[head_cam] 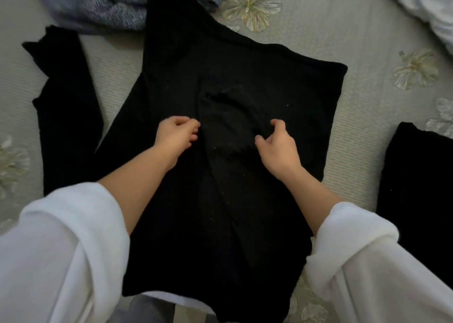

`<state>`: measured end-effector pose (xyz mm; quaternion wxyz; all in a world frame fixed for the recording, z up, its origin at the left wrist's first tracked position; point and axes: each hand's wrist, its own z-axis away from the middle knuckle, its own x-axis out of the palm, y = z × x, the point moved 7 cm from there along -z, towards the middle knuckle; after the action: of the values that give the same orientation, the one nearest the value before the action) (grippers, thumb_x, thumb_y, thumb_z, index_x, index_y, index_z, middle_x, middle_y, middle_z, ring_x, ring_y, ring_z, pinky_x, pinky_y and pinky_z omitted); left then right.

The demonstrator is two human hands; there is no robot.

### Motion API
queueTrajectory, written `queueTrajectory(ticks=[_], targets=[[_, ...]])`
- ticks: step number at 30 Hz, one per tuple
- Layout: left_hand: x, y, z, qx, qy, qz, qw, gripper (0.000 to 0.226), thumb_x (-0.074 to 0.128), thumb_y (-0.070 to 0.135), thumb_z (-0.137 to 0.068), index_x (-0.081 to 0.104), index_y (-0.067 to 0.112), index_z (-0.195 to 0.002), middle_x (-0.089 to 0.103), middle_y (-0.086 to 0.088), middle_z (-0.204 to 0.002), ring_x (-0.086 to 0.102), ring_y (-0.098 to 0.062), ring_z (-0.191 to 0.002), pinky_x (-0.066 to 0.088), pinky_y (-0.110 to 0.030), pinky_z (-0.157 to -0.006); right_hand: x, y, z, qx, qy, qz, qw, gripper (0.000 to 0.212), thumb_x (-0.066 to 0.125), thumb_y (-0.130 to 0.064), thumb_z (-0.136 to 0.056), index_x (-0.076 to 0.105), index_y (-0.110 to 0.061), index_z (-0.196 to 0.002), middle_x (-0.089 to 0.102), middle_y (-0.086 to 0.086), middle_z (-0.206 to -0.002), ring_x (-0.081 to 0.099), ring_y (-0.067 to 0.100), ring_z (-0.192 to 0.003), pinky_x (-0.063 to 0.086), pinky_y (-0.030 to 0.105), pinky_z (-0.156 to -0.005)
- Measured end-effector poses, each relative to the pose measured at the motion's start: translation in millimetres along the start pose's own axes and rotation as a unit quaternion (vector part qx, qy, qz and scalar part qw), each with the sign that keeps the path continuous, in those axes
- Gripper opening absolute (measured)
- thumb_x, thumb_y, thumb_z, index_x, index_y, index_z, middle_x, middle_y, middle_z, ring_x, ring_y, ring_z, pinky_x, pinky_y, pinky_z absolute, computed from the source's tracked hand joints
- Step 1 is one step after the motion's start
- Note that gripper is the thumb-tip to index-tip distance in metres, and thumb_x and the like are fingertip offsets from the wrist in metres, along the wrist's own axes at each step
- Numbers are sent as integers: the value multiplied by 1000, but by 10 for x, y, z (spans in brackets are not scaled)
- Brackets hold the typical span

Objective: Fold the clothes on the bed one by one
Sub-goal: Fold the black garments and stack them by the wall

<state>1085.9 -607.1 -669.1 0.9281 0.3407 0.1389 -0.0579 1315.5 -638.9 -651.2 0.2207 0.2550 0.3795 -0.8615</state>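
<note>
A large black garment [245,82] lies spread flat on the bed in the middle of the head view, with a darker fold or neckline near its centre. My left hand [177,132] rests on the cloth left of that fold, its fingers curled and seeming to pinch the fabric. To the right of the fold, my right hand [277,146] has thumb and fingers bent like a claw just above or on the cloth. Whether either hand truly holds fabric is hard to see against the black.
Another black garment [66,116] lies stretched out at the left. A black folded piece [421,183] sits at the right edge. A blue-grey crumpled cloth [98,4] is at the top left, white bedding [431,6] at the top right. The bedspread [355,40] is pale with flower embroidery.
</note>
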Motion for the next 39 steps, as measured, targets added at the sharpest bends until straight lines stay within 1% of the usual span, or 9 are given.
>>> queueTrajectory(ticks=[4, 8, 11, 15, 18, 25, 29, 36, 39], targets=[[127, 442, -365, 22, 6, 27, 999, 50, 68, 30, -86, 53, 14, -130, 62, -1, -108, 61, -10, -94, 53, -24, -79, 117, -117, -298, 49, 21, -1, 999, 46, 58, -27, -93, 41, -18, -135, 67, 3, -91, 67, 12, -64, 58, 33, -69], [131, 695, -427, 86, 11, 23, 996, 7, 64, 20, -87, 65, 23, -93, 61, 8, -84, 57, -2, -74, 45, -14, -59, 68, -295, -284, 38, 116, -62, 991, 17, 60, -23, -91, 52, -23, -106, 67, -1, -76, 67, 10, -60, 60, 34, -69], [-122, 783, -473, 174, 59, 24, 983, 23, 61, 20, -90, 58, 25, -111, 60, 8, -86, 57, 0, -74, 44, -8, -59, 176, -450, -193, -5, 120, -107, 987, 35, 59, -22, -92, 45, -25, -124, 64, -5, -90, 65, 7, -80, 56, 29, -78], [-289, 496, -508, 171, 17, -62, 983, 41, 62, 27, -90, 50, 24, -129, 61, 8, -94, 59, -2, -83, 47, -15, -71, 590, -584, -12, -112, 106, 121, 981, 62, 58, -25, -91, 29, -19, -145, 44, -1, -136, 41, 13, -125, 36, 33, -104], [-579, 354, -385, 205, 23, -70, 976, 26, 60, 22, -91, 58, 23, -117, 61, 8, -92, 60, -5, -81, 49, -18, -70, 829, -657, 141, -135, 130, 174, 967, 58, 58, -23, -89, 34, -15, -142, 36, 4, -143, 30, 20, -132, 27, 41, -107], [-2021, -221, -116, 229, 256, 17, 939, 15, 55, 9, -87, 62, 18, -96, 65, 0, -95, 59, -5, -83, 47, -16, -78, 1606, -1191, 619, -238, 49, 185, 952, 48, 58, -18, -88, 45, -15, -134, 42, 2, -136, 34, 16, -127, 31, 38, -105], [-2731, -646, -174, 152, 363, 56, 918, 22, 52, 7, -84, 59, 15, -103, 57, -3, -103, 54, -9, -86, 47, -23, -83, 2114, -1502, 871, -315, -20, 193, 929, 45, 57, -17, -87, 49, -14, -132, 46, 2, -135, 37, 17, -126, 36, 38, -102], [-2845, -579, -766, 44, 178, 82, 980, 40, 65, 33, -87, 57, 14, -122, 65, -10, -114, 64, -18, -99, 52, -34, -91, 2608, -1846, 930, -336, -100, 150, 925, 53, 52, -31, -94, 37, -19, -143, 43, -7, -140, 36, 9, -126, 32, 27, -105], [-2761, -241, -788, 89, 134, 33, 987, 15, 67, 22, -84, 68, 21, -99, 70, -1, -94, 67, -15, -89, 53, -22, -78, 2570, -1798, 805, -233, -115, 19, 965, 48, 55, -24, -91, 45, -22, -138, 51, -10, -129, 44, 3, -117, 36, 20, -99]])
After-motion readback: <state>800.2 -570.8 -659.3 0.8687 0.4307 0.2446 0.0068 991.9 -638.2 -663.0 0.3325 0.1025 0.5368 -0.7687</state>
